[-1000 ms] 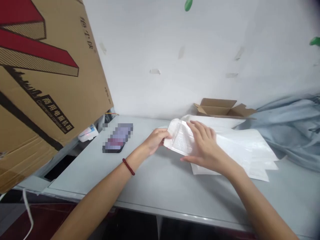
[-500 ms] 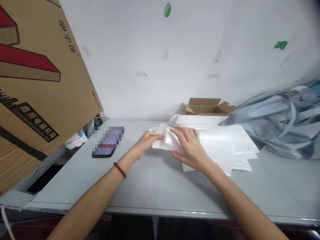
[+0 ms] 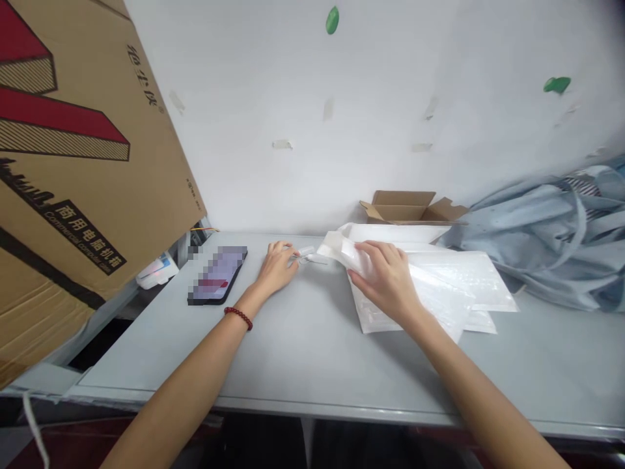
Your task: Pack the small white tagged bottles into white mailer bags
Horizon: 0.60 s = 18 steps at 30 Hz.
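My right hand (image 3: 385,277) grips a white padded mailer (image 3: 432,296), its fingers curled over the folded near-left end. That mailer lies slanted over other white padded mailers (image 3: 488,280) on the table. To the left, my left hand (image 3: 277,268) rests low at the tabletop, thumb and fingers closing on a small whitish, clear packet (image 3: 306,251). A thin strand lies beside the packet; its exact kind is too small to make out. The left wrist wears a dark red bead bracelet (image 3: 238,317).
A phone (image 3: 219,277) with a blurred screen lies left of my left hand. An open brown carton (image 3: 405,208) stands behind the mailers, by the wall. Light blue cloth (image 3: 551,234) is heaped at the right. A large cardboard box (image 3: 97,163) leans at the left.
My left hand has let go of the mailer's end and moved left and down to the small packet. My right hand keeps the mailer, which has shifted slightly right and tilted.
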### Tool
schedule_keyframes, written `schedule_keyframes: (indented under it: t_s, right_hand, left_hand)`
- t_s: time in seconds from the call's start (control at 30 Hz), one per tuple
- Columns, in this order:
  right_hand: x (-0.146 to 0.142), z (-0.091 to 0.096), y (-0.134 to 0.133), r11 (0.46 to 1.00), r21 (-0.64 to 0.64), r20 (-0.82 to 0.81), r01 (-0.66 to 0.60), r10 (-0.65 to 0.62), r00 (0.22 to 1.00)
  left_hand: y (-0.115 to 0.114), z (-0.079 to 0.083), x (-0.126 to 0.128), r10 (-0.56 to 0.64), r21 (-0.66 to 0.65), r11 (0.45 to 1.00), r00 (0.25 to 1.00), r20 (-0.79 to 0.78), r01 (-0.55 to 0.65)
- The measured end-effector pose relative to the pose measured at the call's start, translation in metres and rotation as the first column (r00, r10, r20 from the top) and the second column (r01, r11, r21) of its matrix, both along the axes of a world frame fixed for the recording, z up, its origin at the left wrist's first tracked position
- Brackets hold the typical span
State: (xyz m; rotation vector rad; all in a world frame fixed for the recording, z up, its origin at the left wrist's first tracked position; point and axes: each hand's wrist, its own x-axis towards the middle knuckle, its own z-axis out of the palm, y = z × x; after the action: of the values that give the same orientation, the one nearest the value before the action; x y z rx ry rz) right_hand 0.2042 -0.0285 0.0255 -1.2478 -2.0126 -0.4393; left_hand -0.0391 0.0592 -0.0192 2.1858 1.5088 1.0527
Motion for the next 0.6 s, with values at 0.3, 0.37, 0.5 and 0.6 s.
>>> schedule_keyframes:
  t_s: [0.3,0.37,0.5,0.6]
  right_hand:
    - [0.000,-0.001,-0.001,0.981,-0.174,0.151,0.083,-0.057,0.987]
    - [-0.001,-0.001,-0.003,0.977,-0.186,0.179,0.100,-0.066,0.982]
    - [-0.003,-0.001,-0.003,0.969,-0.216,0.190,0.121,-0.080,0.979]
    - [-0.003,-0.001,-0.003,0.960,-0.251,0.170,0.123,-0.081,0.982]
  left_hand:
    - [0.007,-0.007,0.001,0.011,0.014,1.000,1.000,0.005,-0.011]
    - [0.008,-0.004,0.000,0.047,0.017,0.999,0.997,0.069,-0.048]
    - [0.007,0.006,-0.002,0.118,-0.001,0.993,0.957,0.263,-0.122]
    - [0.002,0.021,-0.003,0.110,-0.082,0.994,0.768,0.631,-0.076]
